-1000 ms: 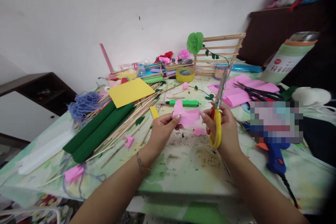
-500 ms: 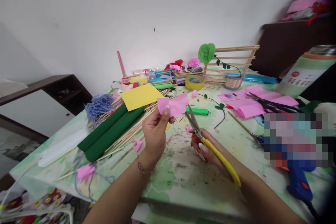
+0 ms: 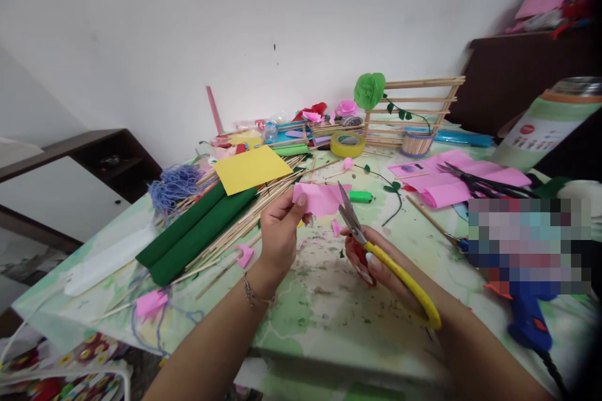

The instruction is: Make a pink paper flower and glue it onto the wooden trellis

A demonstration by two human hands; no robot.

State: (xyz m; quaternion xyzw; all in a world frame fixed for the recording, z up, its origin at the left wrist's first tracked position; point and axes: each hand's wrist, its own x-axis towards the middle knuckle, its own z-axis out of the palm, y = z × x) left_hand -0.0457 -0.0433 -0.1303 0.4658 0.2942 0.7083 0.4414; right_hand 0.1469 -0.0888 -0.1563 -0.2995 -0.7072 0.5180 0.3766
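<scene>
A piece of pink crepe paper (image 3: 322, 198) is pinched between the thumb and fingers of my left hand (image 3: 281, 229), above the middle of the table. My right hand (image 3: 371, 257) is closed round the scissors (image 3: 392, 272), which have one yellow handle and one red one. The scissor blades point up and away, slightly parted, at the right edge of the pink paper. Whether they touch it I cannot tell. Small pink scraps (image 3: 337, 227) lie on the tablecloth behind and beside my hands.
Left are green paper rolls (image 3: 197, 235), bamboo sticks, a yellow sheet (image 3: 251, 169) and purple yarn (image 3: 174, 189). Behind stand a stick fence (image 3: 409, 100) with a green paper flower and yellow tape (image 3: 348, 144). Right are black scissors (image 3: 480, 183), a blue glue gun (image 3: 529, 319) and a bottle (image 3: 540, 125).
The pink paper has shifted right and turned, its edge now lying flatter and close to the scissor blades. The scissors stay in my right hand, and the view has tilted slightly.
</scene>
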